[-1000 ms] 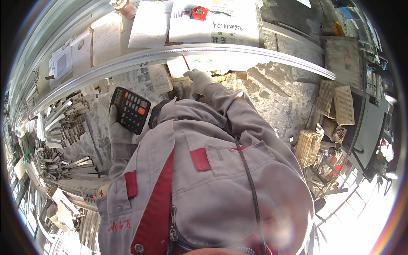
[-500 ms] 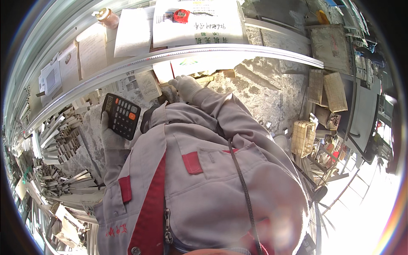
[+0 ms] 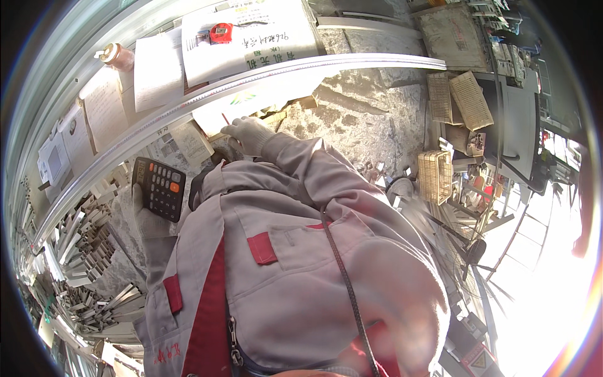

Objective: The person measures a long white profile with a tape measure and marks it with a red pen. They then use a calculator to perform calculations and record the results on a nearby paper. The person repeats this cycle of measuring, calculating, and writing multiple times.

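Note:
My gloved left hand is wrapped round a black desk calculator with grey and orange keys, its display toward the far side. My right hand, in a pale glove, is closed round a thin red-tipped pen. The pen's tip is over a brightly lit white sheet just beyond my body. Glare washes out much of that sheet. A long pale measuring rail with a printed scale crosses beyond both hands.
Past the rail lie a red tape measure, papers and a lidded jar. Cut metal profiles are stacked at the left. Wicker-like baskets stand at the right, beside a dark-framed grey surface.
The whole view has shifted, so most things sit further left in the picture. My left hand still holds the calculator, and my right hand stays by the white sheet with the pen.

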Demonstrator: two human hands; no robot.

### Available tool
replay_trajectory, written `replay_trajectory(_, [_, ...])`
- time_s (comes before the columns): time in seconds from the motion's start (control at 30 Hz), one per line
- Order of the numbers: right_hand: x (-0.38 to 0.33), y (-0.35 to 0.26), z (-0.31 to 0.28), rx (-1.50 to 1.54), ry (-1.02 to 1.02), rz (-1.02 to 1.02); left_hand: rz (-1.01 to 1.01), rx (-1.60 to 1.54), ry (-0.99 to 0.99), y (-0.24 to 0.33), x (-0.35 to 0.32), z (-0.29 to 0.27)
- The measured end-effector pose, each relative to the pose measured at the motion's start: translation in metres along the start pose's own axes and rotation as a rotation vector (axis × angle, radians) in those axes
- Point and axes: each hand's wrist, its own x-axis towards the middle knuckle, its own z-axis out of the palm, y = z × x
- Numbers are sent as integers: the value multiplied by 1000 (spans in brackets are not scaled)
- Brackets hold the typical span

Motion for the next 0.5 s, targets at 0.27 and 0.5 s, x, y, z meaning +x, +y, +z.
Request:
replay_trajectory(0.27, [-2, -16, -18, 7, -3, 49, -93, 30, -15, 5, 5, -3])
replay_trajectory(0.5, [-4, -20, -12, 83, 5, 81, -114, 17, -73, 9, 12, -16])
